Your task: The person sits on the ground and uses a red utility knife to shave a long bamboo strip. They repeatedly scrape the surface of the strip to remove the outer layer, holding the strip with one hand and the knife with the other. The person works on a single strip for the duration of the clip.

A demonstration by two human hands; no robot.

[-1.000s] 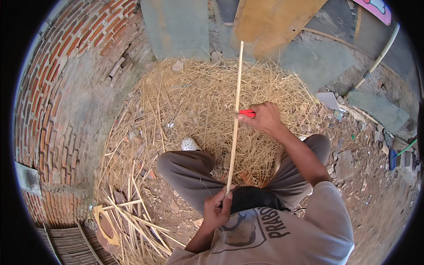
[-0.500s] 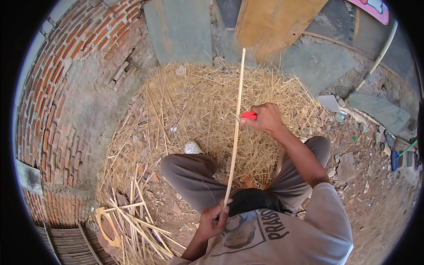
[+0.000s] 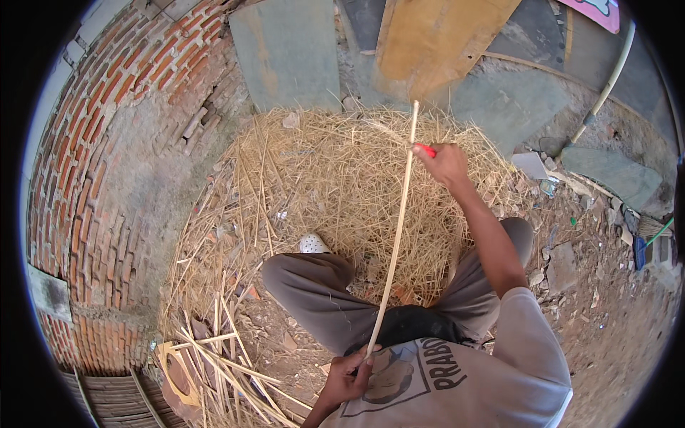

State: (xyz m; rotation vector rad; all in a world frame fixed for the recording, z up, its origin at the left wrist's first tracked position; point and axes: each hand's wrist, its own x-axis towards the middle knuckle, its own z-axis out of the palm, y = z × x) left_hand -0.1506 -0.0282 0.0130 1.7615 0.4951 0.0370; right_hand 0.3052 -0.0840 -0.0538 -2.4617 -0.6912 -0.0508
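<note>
A long pale bamboo strip (image 3: 399,235) runs from my lap up and away, leaning slightly right. Its near end is pinched in the closed fingers of my left hand (image 3: 348,378), close to my shirt. Toward the far end, my right hand (image 3: 447,165) is closed around a red-handled knife (image 3: 426,150), pressed against the strip. The blade is hidden by the hand and strip. Thin shavings (image 3: 389,132) stick out to the left of the strip at the knife. A wide heap of straw-coloured shavings (image 3: 321,171) spreads beyond my crossed legs.
More cut strips (image 3: 228,357) lie in a loose pile at my lower left, by a tan frame-like piece (image 3: 177,374). A brick wall (image 3: 93,192) rises on the left. Boards (image 3: 285,57) lean at the back. Rubble (image 3: 564,267) covers the ground on the right.
My right hand with the knife has slid farther up the strip, toward its far end. The strip's far end has swung right and down, and longer shavings now show at the knife.
</note>
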